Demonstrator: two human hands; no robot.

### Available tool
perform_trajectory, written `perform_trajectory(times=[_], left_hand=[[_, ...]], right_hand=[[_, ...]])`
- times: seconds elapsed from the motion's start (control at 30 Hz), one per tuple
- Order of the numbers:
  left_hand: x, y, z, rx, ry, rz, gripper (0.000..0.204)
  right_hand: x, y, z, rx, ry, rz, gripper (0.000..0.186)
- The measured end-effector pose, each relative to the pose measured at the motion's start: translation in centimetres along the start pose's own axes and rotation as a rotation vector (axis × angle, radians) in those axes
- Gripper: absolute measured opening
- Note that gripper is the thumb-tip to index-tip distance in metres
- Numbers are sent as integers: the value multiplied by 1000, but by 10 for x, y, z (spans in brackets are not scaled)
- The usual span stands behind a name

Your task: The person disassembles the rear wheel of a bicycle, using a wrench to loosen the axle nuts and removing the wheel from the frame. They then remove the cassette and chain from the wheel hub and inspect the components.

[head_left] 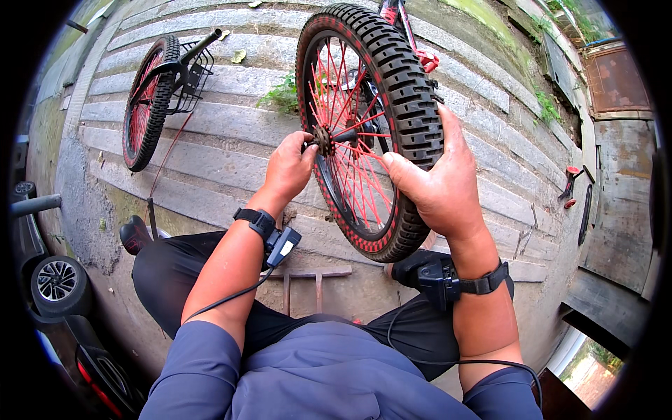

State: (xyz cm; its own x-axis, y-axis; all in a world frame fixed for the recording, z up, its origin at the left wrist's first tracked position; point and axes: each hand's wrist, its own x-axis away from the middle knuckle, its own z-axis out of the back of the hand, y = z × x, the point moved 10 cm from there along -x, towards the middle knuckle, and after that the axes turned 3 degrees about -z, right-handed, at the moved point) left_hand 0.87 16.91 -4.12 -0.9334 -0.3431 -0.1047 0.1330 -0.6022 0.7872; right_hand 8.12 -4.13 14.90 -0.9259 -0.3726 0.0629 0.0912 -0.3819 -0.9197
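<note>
In front of me a bicycle wheel [409,105] stands upright, slightly tilted, with a black knobbly tyre, a red-checked rim edge and red spokes. Its hub carries a small toothed sprocket [323,141]. My left hand [287,166] is closed at the hub, thumb and fingers pinching the axle end beside the sprocket; the fingertips are partly hidden. My right hand [442,180] grips the tyre from its right side, thumb across the tread toward the rim. Behind the wheel shows a red and black bicycle frame [397,15], mostly hidden.
Far left, another red-spoked wheel [145,105] stands with a fork and a black basket [196,73]. A rusty T-shaped metal piece [318,271] lies between my legs. Right, a red and black part [571,183] lies by metal sheets [619,203]. A car wheel [60,285] is at lower left.
</note>
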Motion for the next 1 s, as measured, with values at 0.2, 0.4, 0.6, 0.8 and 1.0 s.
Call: perform_trajectory(times=[0.2,0.4,0.6,0.8,1.0], left_hand=[[0,2,-1,-70,-21,3,17],[0,-23,-11,-3,-91,133,21],[8,-45,-26,380,-207,458,30],[29,-65,-19,682,-222,651,29],[42,-71,-6,778,-241,622,26]], right_hand=[[1,1,1,80,20,50,70],[2,2,-3,56,-5,13,76],[15,-6,-11,103,9,112,75],[42,-22,-43,78,-77,201,92],[73,-26,-81,-7,-218,303,103]])
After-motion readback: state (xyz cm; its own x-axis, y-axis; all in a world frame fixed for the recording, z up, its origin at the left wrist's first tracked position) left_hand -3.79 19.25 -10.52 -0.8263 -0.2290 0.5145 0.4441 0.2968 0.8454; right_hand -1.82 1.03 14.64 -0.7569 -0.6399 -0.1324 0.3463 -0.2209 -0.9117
